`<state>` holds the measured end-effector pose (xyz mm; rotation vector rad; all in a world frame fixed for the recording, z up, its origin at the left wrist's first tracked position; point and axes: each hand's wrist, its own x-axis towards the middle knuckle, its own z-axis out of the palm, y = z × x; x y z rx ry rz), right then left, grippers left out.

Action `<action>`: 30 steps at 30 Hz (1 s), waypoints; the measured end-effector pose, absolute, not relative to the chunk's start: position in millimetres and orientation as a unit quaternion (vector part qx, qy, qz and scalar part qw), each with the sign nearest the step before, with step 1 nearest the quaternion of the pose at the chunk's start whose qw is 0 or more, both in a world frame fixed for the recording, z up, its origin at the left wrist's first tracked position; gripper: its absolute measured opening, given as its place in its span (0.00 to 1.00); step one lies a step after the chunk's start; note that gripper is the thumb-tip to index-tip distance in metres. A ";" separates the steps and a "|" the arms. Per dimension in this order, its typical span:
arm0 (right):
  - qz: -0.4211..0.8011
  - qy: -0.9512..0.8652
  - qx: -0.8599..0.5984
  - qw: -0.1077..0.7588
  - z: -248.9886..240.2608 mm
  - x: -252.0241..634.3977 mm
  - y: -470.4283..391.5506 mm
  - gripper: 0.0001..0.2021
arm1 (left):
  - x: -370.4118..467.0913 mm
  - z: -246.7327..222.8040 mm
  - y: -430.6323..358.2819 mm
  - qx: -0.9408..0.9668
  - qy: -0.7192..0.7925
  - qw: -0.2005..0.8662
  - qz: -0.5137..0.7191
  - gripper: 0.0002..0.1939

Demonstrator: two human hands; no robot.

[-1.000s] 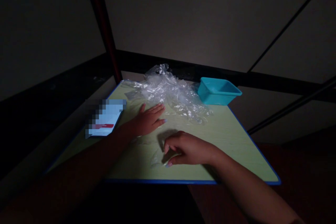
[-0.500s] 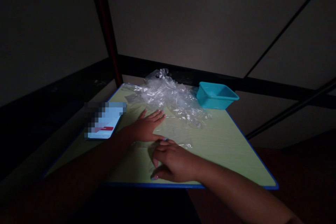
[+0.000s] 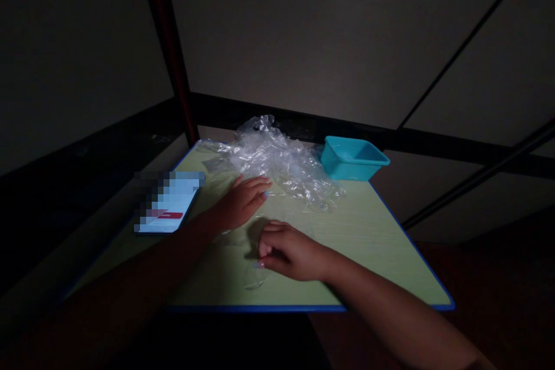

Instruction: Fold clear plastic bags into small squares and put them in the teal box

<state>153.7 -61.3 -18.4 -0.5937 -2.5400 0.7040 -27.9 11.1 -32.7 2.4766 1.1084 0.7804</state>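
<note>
My left hand lies flat on the pale green table, fingers spread, pressing down a thin clear plastic sheet that is hard to make out in the dim light. My right hand rests just in front of it with fingers curled on the same sheet; whether it pinches the sheet I cannot tell. A crumpled heap of clear plastic bags lies beyond my left hand.
A teal plastic tub stands at the table's far right corner. A lit phone lies at the left edge. A dark red post rises behind the table's far left corner. The surroundings are dark.
My right hand slid left toward my left hand, then drew back a little and curled. My left hand stayed flat, shifting slightly away.
</note>
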 end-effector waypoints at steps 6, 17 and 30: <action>0.273 -0.866 -0.288 0.303 -14.6 160.8 -49.9 0.09 | -29.6 -29.8 10.6 0.841 0.262 0.394 0.263 0.31; 0.203 -0.936 -0.230 0.171 -21.3 159.3 -55.5 0.16 | -22.9 -31.0 9.2 0.793 0.323 0.402 0.324 0.39; 0.230 -0.935 -0.229 0.147 -22.9 150.2 -66.6 0.05 | -23.3 -38.5 7.4 0.799 0.336 0.414 0.278 0.38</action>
